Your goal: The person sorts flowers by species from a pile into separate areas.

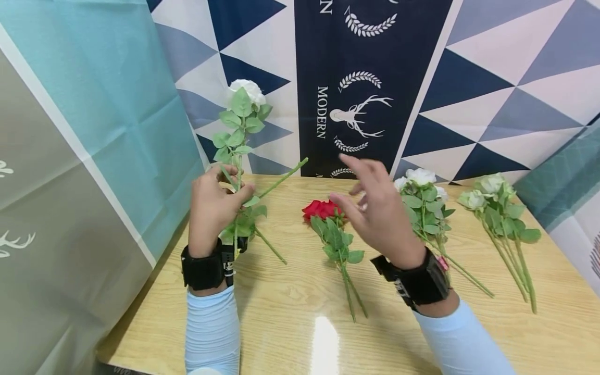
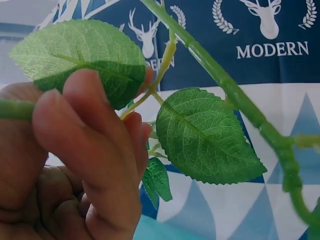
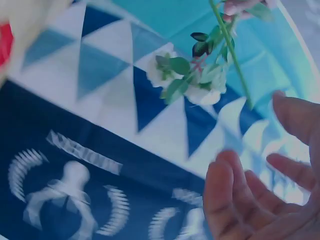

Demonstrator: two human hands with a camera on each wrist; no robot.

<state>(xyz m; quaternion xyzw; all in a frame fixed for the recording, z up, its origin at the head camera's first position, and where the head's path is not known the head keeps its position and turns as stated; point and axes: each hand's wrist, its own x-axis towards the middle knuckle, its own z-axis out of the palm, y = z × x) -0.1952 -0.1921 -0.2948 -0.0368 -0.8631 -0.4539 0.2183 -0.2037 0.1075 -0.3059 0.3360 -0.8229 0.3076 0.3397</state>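
My left hand (image 1: 213, 200) pinches the green stem of an artificial white rose (image 1: 247, 92) between thumb and fingers. The rose stands nearly upright, its bloom above the hand. A second cut stem (image 1: 283, 177) slants up to the right beside it; whether the hand grips it too I cannot tell. In the left wrist view, leaves (image 2: 210, 135) and a thick stem (image 2: 220, 75) show near the fingers. My right hand (image 1: 379, 208) is raised over the table with fingers relaxed and holds nothing. Red roses (image 1: 322, 209) lie nearest to it, partly behind its thumb.
White roses (image 1: 421, 178) lie right of my right hand, with stems toward the front. Farther right lies a bunch of pale greenish-white roses (image 1: 489, 185). Patterned cloth (image 1: 255, 31) hangs behind the wooden table (image 1: 290, 323), and more cloth (image 1: 126, 130) closes the left side.
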